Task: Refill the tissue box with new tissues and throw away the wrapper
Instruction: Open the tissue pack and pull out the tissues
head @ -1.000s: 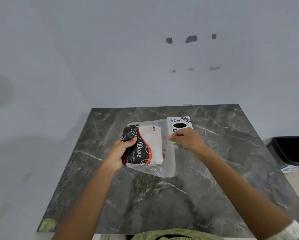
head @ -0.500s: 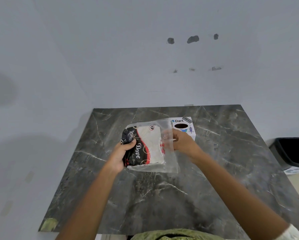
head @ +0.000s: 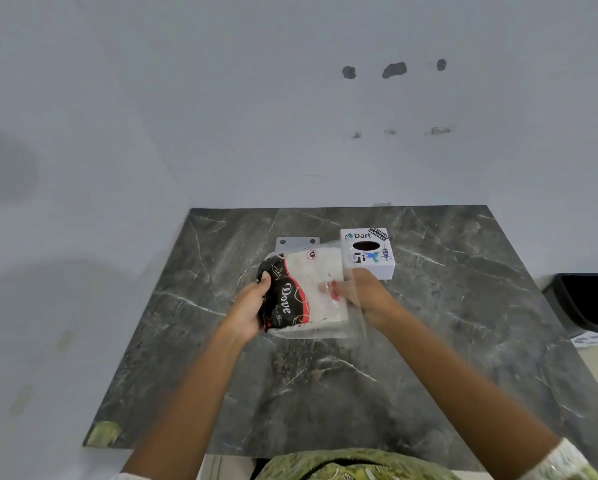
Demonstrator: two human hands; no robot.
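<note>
The tissue pack [head: 304, 289], in its clear wrapper with a black-and-red Dove end, is held just above the marble surface [head: 325, 393]; the left hand [head: 251, 308] grips the printed end, the right hand [head: 361, 294] clasps the open plastic end. The white tissue box [head: 368, 254] stands just behind, the black bin [head: 588, 303] far right

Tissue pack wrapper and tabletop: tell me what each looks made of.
Clear-and-black printed tissue pack wrapper: thin glossy plastic film, apparently; the white tissues show through and it crinkles under the hands. Dark grey veined tabletop: polished marble or a marble-look laminate; can't tell which.
</note>
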